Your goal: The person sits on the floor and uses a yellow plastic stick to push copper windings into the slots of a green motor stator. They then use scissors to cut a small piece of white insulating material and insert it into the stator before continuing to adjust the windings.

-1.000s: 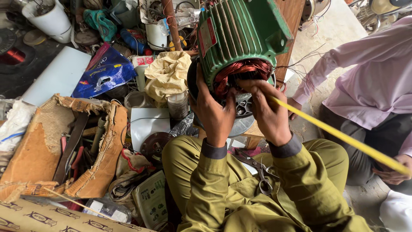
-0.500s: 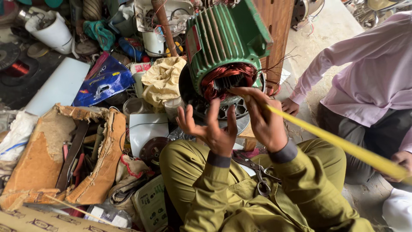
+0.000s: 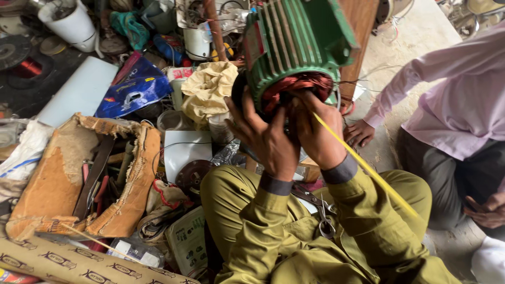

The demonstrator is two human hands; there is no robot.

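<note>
— Green metal, with ribs on the outside: is that the big thing in front of the person?

— Yes. It is a green ribbed motor housing (image 3: 297, 47), tilted, with its open end toward the person, just above the knees in olive trousers. Inside the open end there are copper-red wire windings (image 3: 294, 87).

— Where are the hands?

— Both are at the open end. The left hand (image 3: 265, 137) has the fingers spread apart and they touch the rim and the windings; it is not closed around anything. The right hand (image 3: 315, 131) is pressed on the windings, and a long yellow strip (image 3: 368, 168) runs from under its fingers down to the right, over the right forearm. I cannot tell if the fingers really pinch the strip or only lie on it.

— What is around?

— On the lap lie metal scissors (image 3: 321, 210). To the left stands a torn brown cardboard box (image 3: 58, 179) with tools inside. Behind it are a blue plastic bag (image 3: 134, 87), a crumpled yellow cloth (image 3: 210, 89) and a white plastic bucket (image 3: 68, 23). At the right sits another person in a pale pink shirt (image 3: 452, 105), with one hand (image 3: 360, 131) resting on the ground near the motor.
</note>
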